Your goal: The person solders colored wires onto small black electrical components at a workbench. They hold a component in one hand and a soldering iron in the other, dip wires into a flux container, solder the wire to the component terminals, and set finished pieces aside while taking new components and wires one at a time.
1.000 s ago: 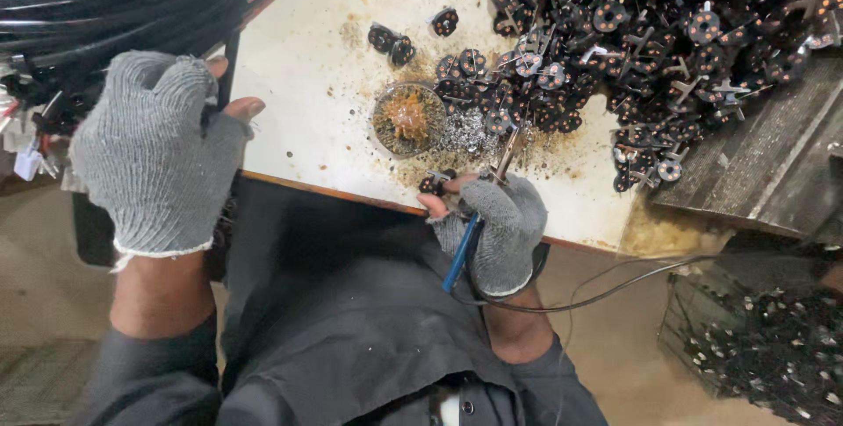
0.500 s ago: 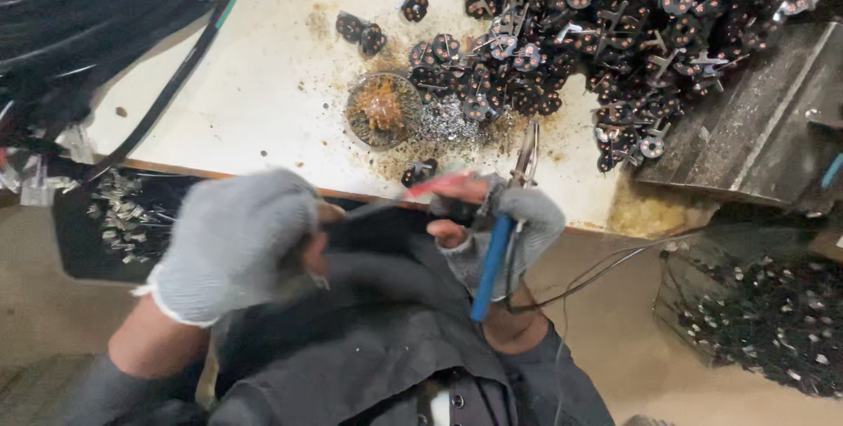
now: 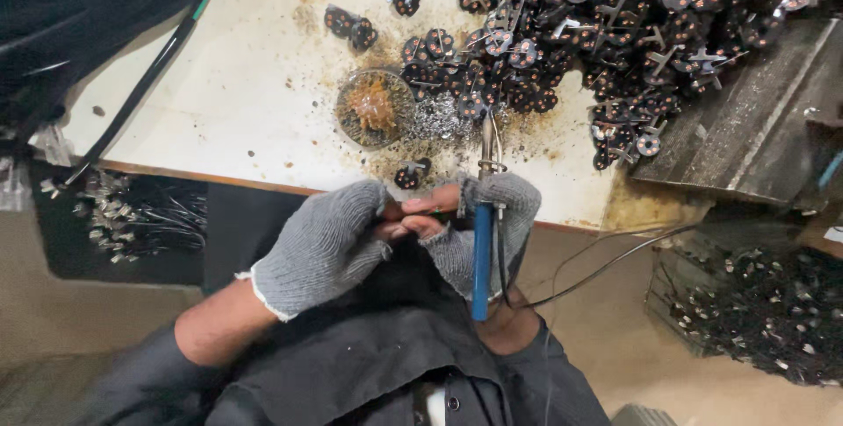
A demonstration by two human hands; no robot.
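While a bundle of black cables point(image 3: 97, 4) crowds the far left of the pale worktop point(image 3: 255, 101), the left hand point(image 3: 320, 246), in a grey knitted glove, hangs just off the near edge, its bare fingers point(image 3: 413, 228) pinching a small part I cannot make out against those of the right hand. A round tin of brownish flux point(image 3: 373, 108) sits just beyond, with solder crumbs beside it. The right hand point(image 3: 487, 215) is wrapped around a blue-handled soldering iron point(image 3: 481, 250), tip pointing toward a heap of small black disc parts point(image 3: 615, 31). Judging by this grip, the hot shaft runs close to exposed fingertips, so a slip could burn skin; the cord point(image 3: 606, 263) trailing right could snag and jerk the iron.
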